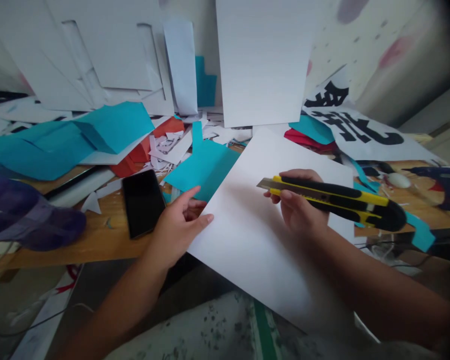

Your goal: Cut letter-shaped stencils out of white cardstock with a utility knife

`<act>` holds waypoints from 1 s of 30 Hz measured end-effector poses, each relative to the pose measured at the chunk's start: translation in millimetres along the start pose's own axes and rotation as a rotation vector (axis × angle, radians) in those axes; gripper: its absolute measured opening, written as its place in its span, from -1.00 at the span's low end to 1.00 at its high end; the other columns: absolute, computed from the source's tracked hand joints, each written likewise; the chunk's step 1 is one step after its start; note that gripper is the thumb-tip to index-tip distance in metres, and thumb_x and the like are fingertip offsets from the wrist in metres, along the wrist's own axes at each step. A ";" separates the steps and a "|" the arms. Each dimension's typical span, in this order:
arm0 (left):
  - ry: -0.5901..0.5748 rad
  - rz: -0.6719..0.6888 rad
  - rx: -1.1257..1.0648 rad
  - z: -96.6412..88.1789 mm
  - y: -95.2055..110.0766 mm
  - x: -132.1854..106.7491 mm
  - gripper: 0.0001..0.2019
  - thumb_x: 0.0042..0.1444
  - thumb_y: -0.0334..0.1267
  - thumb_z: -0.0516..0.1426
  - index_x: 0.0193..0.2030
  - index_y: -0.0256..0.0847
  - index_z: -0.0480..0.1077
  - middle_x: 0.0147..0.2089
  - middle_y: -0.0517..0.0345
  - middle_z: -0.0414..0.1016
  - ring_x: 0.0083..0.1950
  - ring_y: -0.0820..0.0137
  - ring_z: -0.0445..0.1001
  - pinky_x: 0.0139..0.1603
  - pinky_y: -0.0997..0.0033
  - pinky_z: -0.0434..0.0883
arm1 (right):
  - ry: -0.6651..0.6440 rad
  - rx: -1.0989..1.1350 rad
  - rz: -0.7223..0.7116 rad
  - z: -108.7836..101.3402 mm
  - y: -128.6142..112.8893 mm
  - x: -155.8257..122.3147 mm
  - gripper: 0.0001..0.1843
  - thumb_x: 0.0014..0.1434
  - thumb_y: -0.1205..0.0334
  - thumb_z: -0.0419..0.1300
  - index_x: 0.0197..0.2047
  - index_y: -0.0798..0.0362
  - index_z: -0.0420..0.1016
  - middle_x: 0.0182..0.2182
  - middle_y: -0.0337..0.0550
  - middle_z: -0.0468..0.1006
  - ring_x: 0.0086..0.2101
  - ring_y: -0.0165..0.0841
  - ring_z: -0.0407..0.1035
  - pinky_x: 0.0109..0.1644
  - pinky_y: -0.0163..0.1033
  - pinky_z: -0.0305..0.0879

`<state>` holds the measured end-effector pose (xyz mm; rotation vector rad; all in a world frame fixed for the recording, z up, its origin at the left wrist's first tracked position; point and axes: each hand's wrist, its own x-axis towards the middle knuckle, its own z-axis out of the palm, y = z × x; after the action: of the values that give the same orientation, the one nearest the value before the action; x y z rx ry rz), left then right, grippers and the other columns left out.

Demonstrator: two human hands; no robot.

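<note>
A large white board (pixel 243 220) lies at an angle across the table's front edge and overhangs it toward my lap. At its left edge is my left hand (pixel 180 220), with the thumb lying over the board and the fingers curled along the edge. My right hand (pixel 302 207) is closed around a yellow and black utility knife (pixel 333 197) above the board. The knife's blade is out and points left, apart from the surface. Just left of my left hand lies a black phone (pixel 143 202).
Turquoise paper (pixel 116 127), red paper (pixel 135 155) and white scraps (pixel 168 150) clutter the table (pixel 101 245). A purple bottle (pixel 33 215) lies at left. White panels (pixel 262 60) lean behind. On the right are a sheet with black characters (pixel 360 125) and a glue gun (pixel 448 185).
</note>
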<state>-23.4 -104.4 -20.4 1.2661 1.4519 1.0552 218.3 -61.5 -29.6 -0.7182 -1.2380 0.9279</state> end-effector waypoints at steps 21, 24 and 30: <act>-0.077 -0.127 -0.504 25.6 34.0 -46.2 -0.65 -0.20 -0.24 0.36 -0.20 -0.25 0.57 -0.40 0.02 0.60 -0.52 0.30 0.49 -0.56 0.44 0.36 | -0.188 -0.525 -0.346 -17.1 -62.2 -49.8 -0.62 0.00 0.28 0.33 -0.07 -0.12 0.47 -0.34 -0.16 0.59 -0.38 -0.30 0.52 -0.36 -0.23 0.48; -0.080 -0.122 -0.480 27.1 31.1 -50.0 -0.68 -0.18 -0.20 0.36 -0.24 -0.26 0.56 -0.43 0.05 0.58 -0.52 0.32 0.47 -0.55 0.44 0.35 | -0.372 -0.540 -0.476 -3.4 -64.4 -46.7 -0.57 0.03 0.36 0.27 -0.01 -0.06 0.39 -0.41 -0.18 0.56 -0.45 -0.33 0.48 -0.46 -0.26 0.45; -0.113 -0.103 -0.475 27.5 32.0 -55.6 -0.74 -0.07 -0.21 0.33 -0.21 -0.23 0.53 -0.37 0.10 0.59 -0.50 0.42 0.44 -0.51 0.51 0.32 | -0.390 -0.572 -0.642 16.2 -67.3 -44.7 -0.56 0.06 0.41 0.26 0.02 0.01 0.33 -0.41 -0.11 0.59 -0.43 -0.30 0.50 -0.41 -0.21 0.51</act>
<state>13.5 -155.2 9.9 0.8852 1.0836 1.1532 212.4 -132.7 11.4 -0.5217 -1.9668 0.1684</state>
